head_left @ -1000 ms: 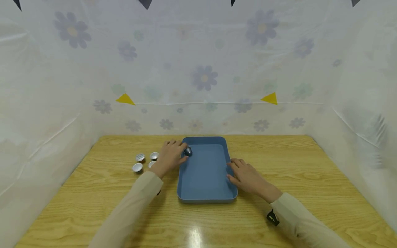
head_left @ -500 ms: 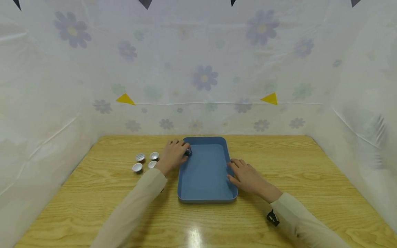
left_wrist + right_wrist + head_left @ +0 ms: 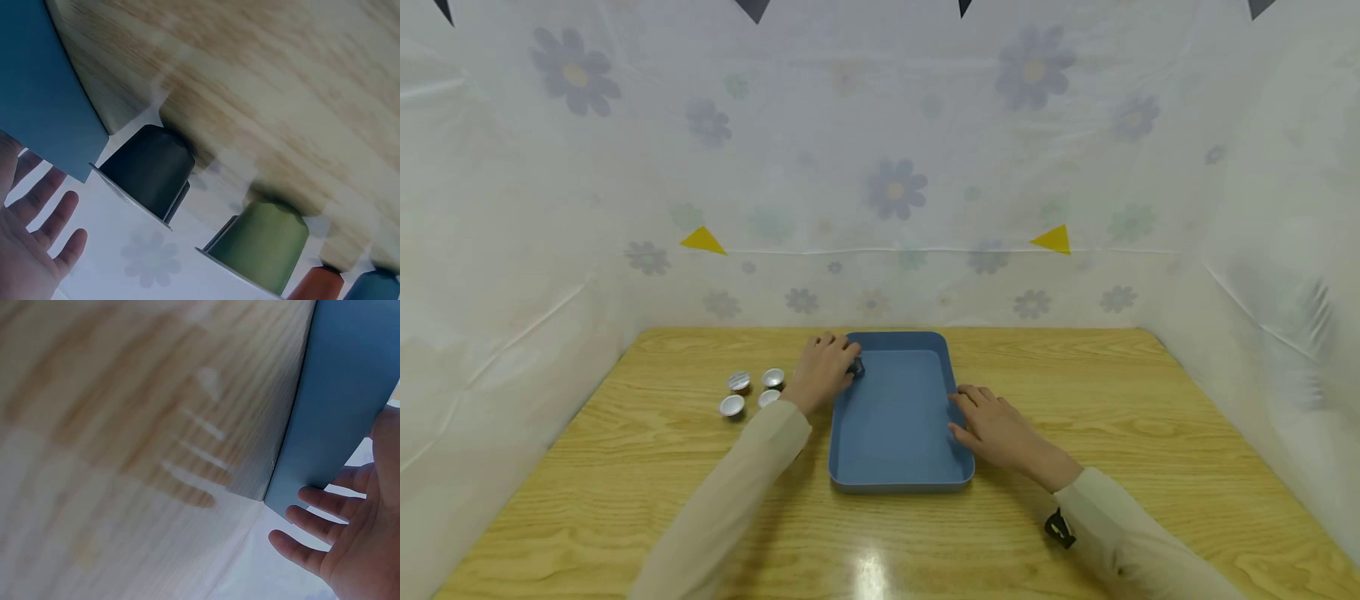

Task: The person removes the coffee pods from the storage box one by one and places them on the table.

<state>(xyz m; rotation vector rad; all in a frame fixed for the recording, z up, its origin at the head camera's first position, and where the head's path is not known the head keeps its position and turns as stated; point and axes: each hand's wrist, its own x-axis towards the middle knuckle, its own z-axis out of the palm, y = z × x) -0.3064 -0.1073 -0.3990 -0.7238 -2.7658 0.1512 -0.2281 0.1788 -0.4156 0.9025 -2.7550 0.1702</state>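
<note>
My left hand [image 3: 823,371] reaches over the left wall of a blue rectangular tray [image 3: 898,417]. Its thumb and index finger seem to pinch a dark coffee capsule [image 3: 857,367] low inside the tray's far left corner; the fingers partly cover it. In the left wrist view that capsule is hidden behind the tray wall. On the tray's right rim rests my right hand [image 3: 996,427], its fingers loosely extended. Just behind the left hand stand other coffee capsules with their lids up: a black capsule [image 3: 150,169], a green capsule [image 3: 259,244], an orange capsule [image 3: 317,284] and a blue capsule [image 3: 374,286].
The tray lies on a wood-grain table [image 3: 1112,400]. White flowered sheeting [image 3: 891,125] encloses the table at the back and both sides. A small black object [image 3: 1059,528] shows by the right sleeve.
My left hand has shifted slightly right, and its thumb and index finger have drawn closer about the dark capsule, now more covered. The right hand and tray have stayed put.
</note>
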